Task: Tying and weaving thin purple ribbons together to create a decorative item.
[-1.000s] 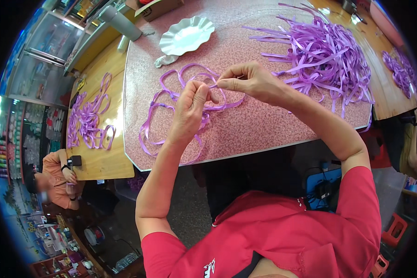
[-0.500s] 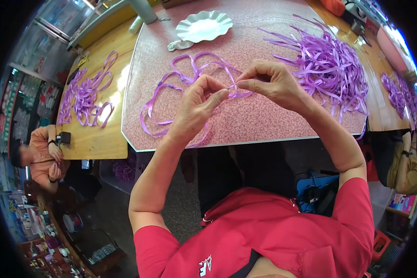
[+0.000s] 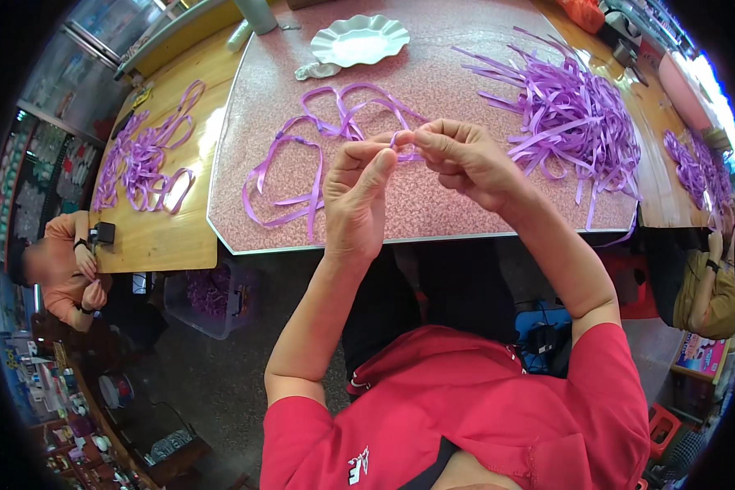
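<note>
Left hand [image 3: 358,196] and right hand [image 3: 469,163] pinched on purple ribbon [image 3: 395,140].
Vs half a second ago: left hand turned more upright, ribbon now bends in a small loop between fingertips, over the pink tabletop [image 3: 441,90]. Reads as fine fingertip work, mid-step.

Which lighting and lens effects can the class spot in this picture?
Head view: glare whitens part of the left wooden table; bright light flares at upper right; fisheye tilts the shelves; corners go black; left hand and right hand look fairly sharp.
</note>
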A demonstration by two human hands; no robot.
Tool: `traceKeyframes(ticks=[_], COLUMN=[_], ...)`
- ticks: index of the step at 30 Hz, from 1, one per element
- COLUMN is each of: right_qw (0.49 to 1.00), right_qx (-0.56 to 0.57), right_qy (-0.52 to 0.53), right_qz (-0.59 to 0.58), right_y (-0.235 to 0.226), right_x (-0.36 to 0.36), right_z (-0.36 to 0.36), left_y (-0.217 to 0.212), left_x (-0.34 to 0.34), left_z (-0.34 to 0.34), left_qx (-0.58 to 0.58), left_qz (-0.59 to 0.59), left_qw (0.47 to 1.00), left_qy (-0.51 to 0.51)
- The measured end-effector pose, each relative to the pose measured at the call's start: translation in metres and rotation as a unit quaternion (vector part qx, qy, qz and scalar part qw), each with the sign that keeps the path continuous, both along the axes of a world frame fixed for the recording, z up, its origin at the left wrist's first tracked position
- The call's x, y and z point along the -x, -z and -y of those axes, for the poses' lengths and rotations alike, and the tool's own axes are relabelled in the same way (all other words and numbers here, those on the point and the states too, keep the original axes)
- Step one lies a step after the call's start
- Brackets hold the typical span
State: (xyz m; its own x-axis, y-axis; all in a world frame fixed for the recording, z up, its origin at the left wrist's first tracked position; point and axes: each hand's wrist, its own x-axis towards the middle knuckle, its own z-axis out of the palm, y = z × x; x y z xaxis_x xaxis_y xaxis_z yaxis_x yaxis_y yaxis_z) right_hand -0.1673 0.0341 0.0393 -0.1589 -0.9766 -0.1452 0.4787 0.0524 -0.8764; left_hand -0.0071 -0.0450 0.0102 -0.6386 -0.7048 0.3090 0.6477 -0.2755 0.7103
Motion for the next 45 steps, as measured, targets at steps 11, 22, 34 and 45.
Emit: traceKeyframes(ticks=[11,22,34,45], right_qw=[0.994,0.988,0.745,0.663], right_qx=[-0.022,0.018,0.344,0.329], right_qy=[0.027,0.083,0.152,0.121], right_qz=[-0.099,-0.13,-0.551,-0.661], right_y=[0.0,0.0,0.007,0.0], right_x=[-0.011,-0.024,-0.017,-0.004], right_z=[-0.014,-0.014,-0.014,-0.021], left_y=[-0.026,-0.016,-0.014,-0.014], left_x=[-0.007,-0.016,-0.013,-0.016], left_z=[0.013,0.014,0.007,-0.001], left_qx=[0.657,0.476,-0.041,0.033], left_qz=[0.201,0.228,0.106,0.139], left_qw=[0.659,0.833,0.987,0.987], left_qy=[-0.306,-0.167,0.111,0.076])
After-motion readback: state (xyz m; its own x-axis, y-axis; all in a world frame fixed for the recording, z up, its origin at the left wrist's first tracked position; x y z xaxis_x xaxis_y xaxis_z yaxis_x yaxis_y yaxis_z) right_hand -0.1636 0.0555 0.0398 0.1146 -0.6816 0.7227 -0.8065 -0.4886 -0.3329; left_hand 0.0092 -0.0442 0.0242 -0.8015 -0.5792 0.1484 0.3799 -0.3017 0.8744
